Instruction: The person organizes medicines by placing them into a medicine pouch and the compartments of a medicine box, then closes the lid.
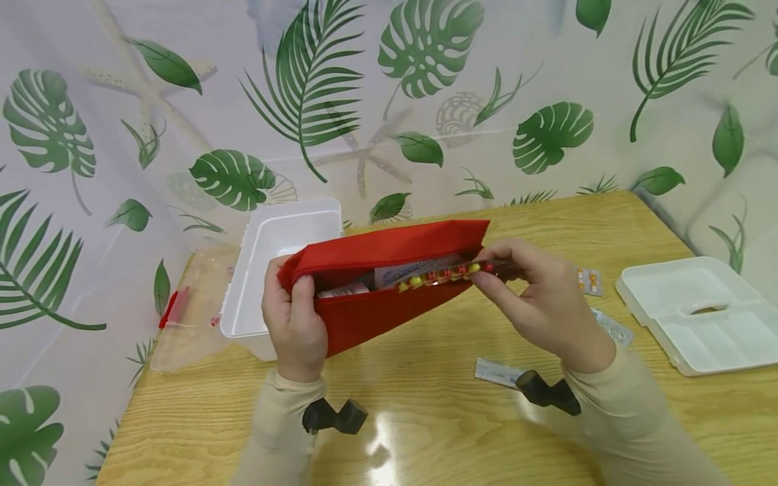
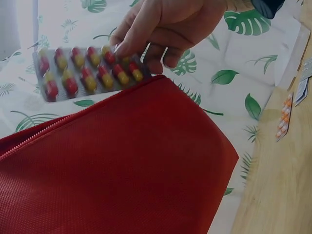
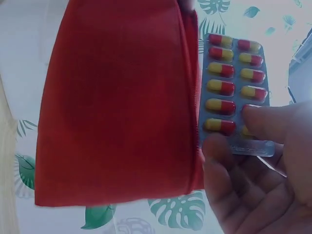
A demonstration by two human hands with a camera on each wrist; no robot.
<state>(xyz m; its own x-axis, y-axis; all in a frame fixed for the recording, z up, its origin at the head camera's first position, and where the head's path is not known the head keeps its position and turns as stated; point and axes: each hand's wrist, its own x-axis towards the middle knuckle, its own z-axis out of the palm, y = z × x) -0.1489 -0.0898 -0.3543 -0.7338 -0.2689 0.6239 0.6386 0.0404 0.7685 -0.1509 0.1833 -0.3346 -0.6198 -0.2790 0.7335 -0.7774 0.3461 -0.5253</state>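
My left hand (image 1: 296, 324) grips the left end of a red zippered pouch (image 1: 377, 320), thumb on its near side, and the pouch is held up above the table with its mouth open. Inside it lie a white packet with blue print (image 1: 413, 268) and another white item (image 1: 344, 290). Between thumb and fingers my right hand (image 1: 541, 297) pinches a blister pack of red-and-yellow capsules (image 3: 222, 87). In the head view the pack lies across the right part of the pouch's opening. The right wrist view shows it right beside the zipper edge.
Behind the left hand stands a white plastic bin (image 1: 286, 223), with a clear lid (image 1: 200, 317) beside it. On the right are a white lid with a handle (image 1: 717, 324), an orange-and-white blister pack (image 1: 588, 281) and another blister pack (image 1: 612, 329). A white strip packet (image 1: 497, 372) lies nearer on the wooden table (image 1: 413, 418).
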